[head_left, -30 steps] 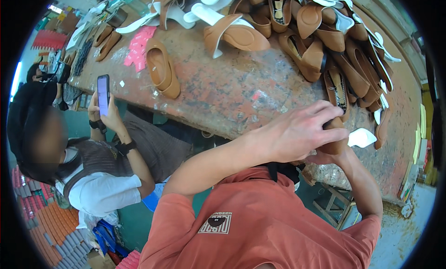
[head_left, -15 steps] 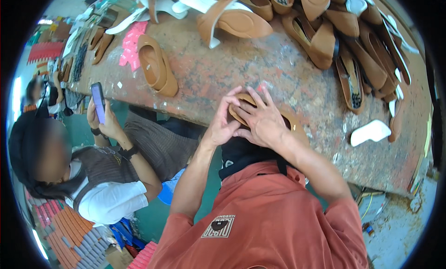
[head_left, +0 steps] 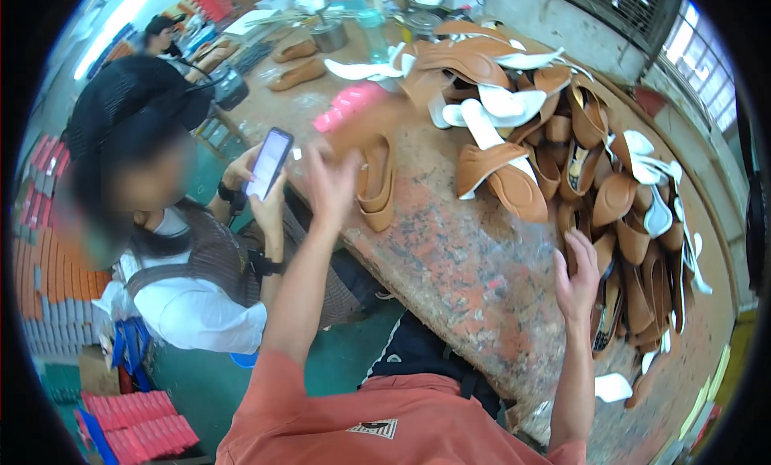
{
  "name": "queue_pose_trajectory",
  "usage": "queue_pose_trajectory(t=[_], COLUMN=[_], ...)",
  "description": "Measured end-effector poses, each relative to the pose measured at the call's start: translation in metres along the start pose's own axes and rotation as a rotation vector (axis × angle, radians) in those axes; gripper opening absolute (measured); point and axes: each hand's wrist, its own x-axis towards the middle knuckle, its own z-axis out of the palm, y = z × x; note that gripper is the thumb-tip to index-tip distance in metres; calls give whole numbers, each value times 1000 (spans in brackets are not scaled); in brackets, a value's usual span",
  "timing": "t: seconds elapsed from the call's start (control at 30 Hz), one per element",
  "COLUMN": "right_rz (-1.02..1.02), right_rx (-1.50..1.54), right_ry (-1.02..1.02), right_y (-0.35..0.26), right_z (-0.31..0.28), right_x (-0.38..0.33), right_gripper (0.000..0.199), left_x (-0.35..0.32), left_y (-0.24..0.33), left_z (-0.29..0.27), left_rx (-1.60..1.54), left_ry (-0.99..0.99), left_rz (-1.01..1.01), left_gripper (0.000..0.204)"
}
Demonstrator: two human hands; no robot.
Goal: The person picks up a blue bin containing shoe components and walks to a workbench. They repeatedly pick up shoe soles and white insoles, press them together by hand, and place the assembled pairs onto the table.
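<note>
While a co-worker is seen at far left, holding a phone, the left hand is extended over the table, too blurred for its grip to be told. Just beyond it, a blurred shoe is seen near pink pieces; a clearer shoe is set close by. At right, the right hand is held loosely spread near heaped shoes.
</note>
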Motion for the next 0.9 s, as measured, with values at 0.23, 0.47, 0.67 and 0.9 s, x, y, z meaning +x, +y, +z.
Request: queue_pose_trajectory(t=[0.23, 0.47, 0.67, 0.9], right_rz=[157, 147, 246, 312], right_rx=[-193, -74, 451, 179], right_ry=[-241, -386, -308, -594], right_y=[-10, -54, -8, 10], right_z=[91, 64, 29, 26], right_x=[108, 80, -39, -84], right_gripper=[93, 87, 84, 59], left_x=[6, -42, -25, -131], left_y=[62, 45, 27, 46], left_z=[90, 175, 158, 130], left_rx=[43, 431, 630, 258], left_ry=[-72, -717, -786, -1145], left_rz=[517, 520, 211, 828], left_gripper=[54, 81, 96, 72])
